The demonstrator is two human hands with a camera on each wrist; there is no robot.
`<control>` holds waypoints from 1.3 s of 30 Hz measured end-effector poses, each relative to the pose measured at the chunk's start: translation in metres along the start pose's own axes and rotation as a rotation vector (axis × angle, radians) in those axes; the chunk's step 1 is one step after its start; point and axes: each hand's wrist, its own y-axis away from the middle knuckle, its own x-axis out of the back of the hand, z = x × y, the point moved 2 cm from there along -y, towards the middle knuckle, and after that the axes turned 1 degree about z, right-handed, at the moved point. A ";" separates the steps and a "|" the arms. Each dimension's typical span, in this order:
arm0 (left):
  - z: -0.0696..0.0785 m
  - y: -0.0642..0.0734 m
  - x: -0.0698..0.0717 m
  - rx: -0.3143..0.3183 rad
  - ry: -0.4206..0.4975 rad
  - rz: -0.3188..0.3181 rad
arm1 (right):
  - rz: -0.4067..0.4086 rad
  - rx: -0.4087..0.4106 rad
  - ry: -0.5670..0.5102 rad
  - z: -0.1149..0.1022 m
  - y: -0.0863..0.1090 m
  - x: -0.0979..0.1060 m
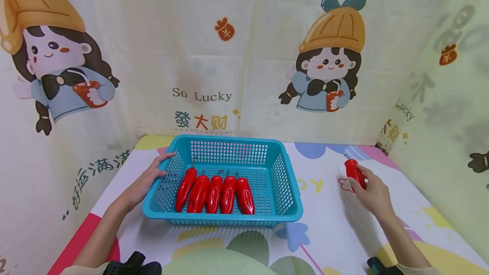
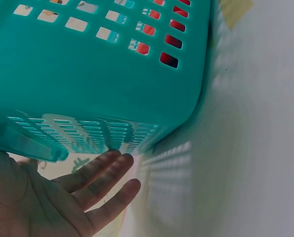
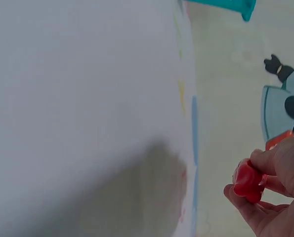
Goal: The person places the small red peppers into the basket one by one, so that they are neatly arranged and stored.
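Note:
A blue-green plastic basket (image 1: 275, 218) stands on the table, with several glossy red chili peppers (image 1: 215, 194) lying side by side in its left and middle part. My left hand (image 1: 147, 180) touches the basket's left side near the rim. In the left wrist view, the fingers (image 2: 112, 202) extend fairly straight along the perforated wall. Off to the right of the basket, my right hand (image 1: 372, 190) holds another red chili pepper (image 1: 354, 172) above the table, its stem pointing away. The right wrist view shows this pepper (image 3: 248, 181) pinched between thumb and fingers.
A patterned cloth (image 1: 324, 198) covers the table. Behind it and on both sides hang pale curtains (image 1: 263, 79) printed with cartoon figures and lettering. The basket's raised walls surround the peppers, and bare basket floor (image 1: 265, 194) shows to their right.

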 end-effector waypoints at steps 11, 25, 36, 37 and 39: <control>-0.002 0.000 0.000 -0.009 -0.016 0.002 | 0.034 0.085 -0.063 -0.042 0.007 -0.003; -0.003 0.000 0.000 -0.006 -0.027 0.003 | 0.052 0.184 -0.148 -0.095 0.019 -0.004; -0.002 0.000 0.001 0.003 -0.019 0.001 | 0.098 0.243 -0.182 -0.127 0.031 -0.009; -0.002 0.000 0.001 0.003 -0.019 0.000 | 0.099 0.244 -0.186 -0.129 0.032 -0.009; -0.002 0.000 0.001 0.001 -0.016 -0.001 | 0.100 0.245 -0.190 -0.132 0.033 -0.010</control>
